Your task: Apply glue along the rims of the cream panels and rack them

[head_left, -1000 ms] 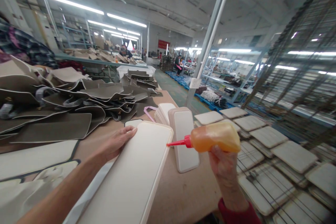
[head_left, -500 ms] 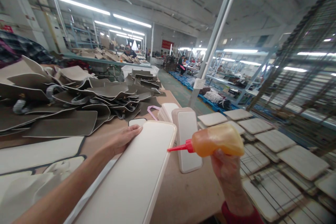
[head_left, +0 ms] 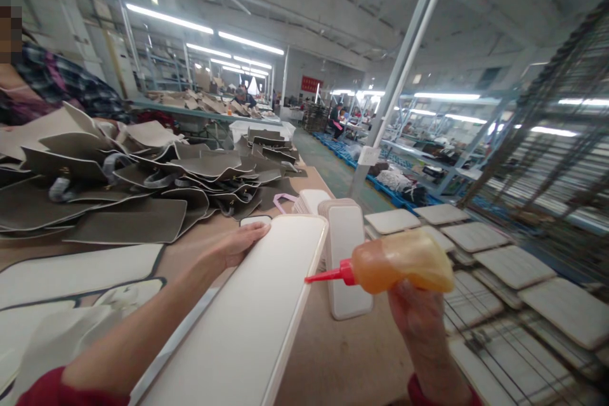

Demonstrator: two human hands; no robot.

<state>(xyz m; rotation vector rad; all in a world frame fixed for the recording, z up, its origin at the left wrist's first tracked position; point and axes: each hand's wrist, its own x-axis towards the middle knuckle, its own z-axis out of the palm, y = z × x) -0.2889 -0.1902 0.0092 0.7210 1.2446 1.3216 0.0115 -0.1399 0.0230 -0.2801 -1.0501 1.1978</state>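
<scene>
The long white padded panel with rounded corners (head_left: 252,311) lay flat on the brown worktop (head_left: 333,355). Its long axis ran from the person's body away and slightly rightward. The left hand (head_left: 238,246) lay open and flat on the panel's far left corner, grasping nothing. Just right of the panel, the right hand (head_left: 419,320) had its grip clenched round a soft orange squeeze bottle (head_left: 404,263) held on its side. The red nozzle (head_left: 328,277) pointed left, its tip at the panel's right long edge; whether it touched could not be told. Beyond the nozzle lay a stack of small white rounded panels (head_left: 349,254). Far left of the grip was a pile of grey-brown cut pieces (head_left: 157,184), and to its right white pieces on a wire rack (head_left: 499,330).
</scene>
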